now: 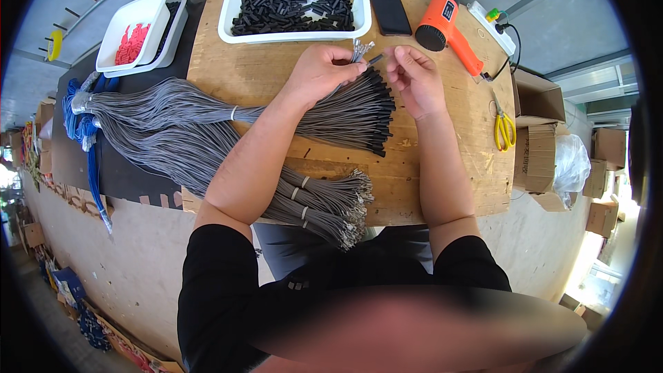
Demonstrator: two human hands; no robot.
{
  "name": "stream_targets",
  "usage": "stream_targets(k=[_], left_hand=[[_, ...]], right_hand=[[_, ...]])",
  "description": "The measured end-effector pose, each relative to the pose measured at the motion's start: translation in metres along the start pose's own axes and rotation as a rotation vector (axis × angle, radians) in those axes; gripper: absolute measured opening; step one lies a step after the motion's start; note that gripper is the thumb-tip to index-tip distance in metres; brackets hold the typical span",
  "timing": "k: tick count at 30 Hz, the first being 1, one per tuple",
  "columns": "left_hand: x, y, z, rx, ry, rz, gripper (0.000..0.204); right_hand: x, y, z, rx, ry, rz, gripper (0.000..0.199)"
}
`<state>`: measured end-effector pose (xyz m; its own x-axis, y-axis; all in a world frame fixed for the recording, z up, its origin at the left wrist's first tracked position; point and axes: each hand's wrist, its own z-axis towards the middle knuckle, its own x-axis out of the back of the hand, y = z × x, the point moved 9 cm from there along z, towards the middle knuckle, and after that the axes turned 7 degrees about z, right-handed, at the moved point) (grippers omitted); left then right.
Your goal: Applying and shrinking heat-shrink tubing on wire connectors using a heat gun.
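My left hand (319, 74) is closed round a small bunch of grey cables, whose bare metal terminals (362, 48) stick up past the fingers. Just right of those fingertips is a short black sleeve (375, 60). My right hand (417, 81) is raised beside it, fingers curled in a pinch; whatever is between them is too small to tell. Under my hands lies a thick bundle of grey cables (324, 124) with black sleeves (384, 114) on its ends. Nearer me, other tied grey bundles (304, 197) end in bare metal terminals (356, 207).
A white tub (226, 24) of black sleeves stands at the back beside a black phone (389, 9). An orange heat gun (449, 27), a power strip (494, 27) and yellow-handled snips (504, 131) are to the right. Far left, a white tray (110, 55) holds red pieces (132, 43).
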<state>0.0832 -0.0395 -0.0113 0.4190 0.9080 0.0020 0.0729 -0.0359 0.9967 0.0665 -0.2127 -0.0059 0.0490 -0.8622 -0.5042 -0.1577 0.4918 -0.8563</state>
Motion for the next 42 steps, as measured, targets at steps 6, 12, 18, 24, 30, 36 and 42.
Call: stream_targets(k=[6, 12, 18, 24, 30, 36, 42], left_hand=[[0.005, 0.008, -0.001, -0.003, 0.076, 0.296, 0.020], [0.005, 0.005, -0.002, 0.019, 0.051, 0.044, 0.021], [0.001, 0.004, 0.000, -0.045, -0.002, 0.201, 0.017], [0.001, 0.006, -0.002, -0.049, 0.016, 0.208, 0.014], [0.008, 0.005, -0.006, -0.068, 0.035, 0.211, 0.013], [0.008, -0.014, 0.006, -0.187, 0.071, 0.167, 0.011], [-0.007, -0.007, 0.011, -0.119, 0.006, 0.277, 0.011]], right_hand=[[0.026, -0.007, 0.000, 0.058, 0.193, 0.008, 0.019], [0.018, -0.010, 0.003, 0.110, 0.139, -0.040, 0.016], [-0.042, -0.059, 0.032, 0.312, -0.020, -0.645, 0.024], [-0.144, -0.029, 0.126, 0.047, -0.527, -1.206, 0.043], [-0.235, 0.044, 0.157, 0.107, -0.838, -1.531, 0.069], [-0.290, 0.079, 0.135, 0.422, -1.242, -1.448, 0.051], [-0.252, 0.069, 0.138, 0.260, -1.057, -1.582, 0.030]])
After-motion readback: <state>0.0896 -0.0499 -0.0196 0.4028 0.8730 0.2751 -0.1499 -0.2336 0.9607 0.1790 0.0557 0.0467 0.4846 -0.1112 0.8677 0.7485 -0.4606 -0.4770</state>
